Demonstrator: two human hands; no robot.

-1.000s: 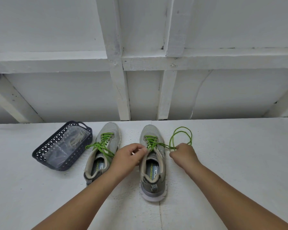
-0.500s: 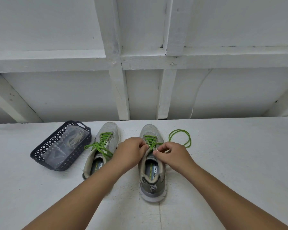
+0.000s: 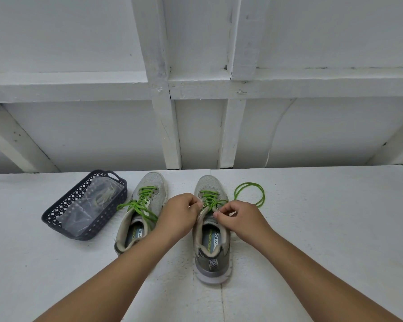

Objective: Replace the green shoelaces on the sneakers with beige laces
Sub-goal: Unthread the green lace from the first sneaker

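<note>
Both hands are working on the right sneaker [image 3: 211, 231], lower centre of the frame. Left hand [image 3: 178, 217] is curling its fingers on the shoe's left eyelet edge; right hand [image 3: 239, 219] is pinching the green lace [image 3: 211, 201] at the tongue. The loose end is looping on the bench [image 3: 335, 228] just right of the toe. The left sneaker [image 3: 141, 214], laced green, is sitting beside it. The basket [image 3: 63, 214] at centre-left is holding bagged beige laces [image 3: 102, 198].
</note>
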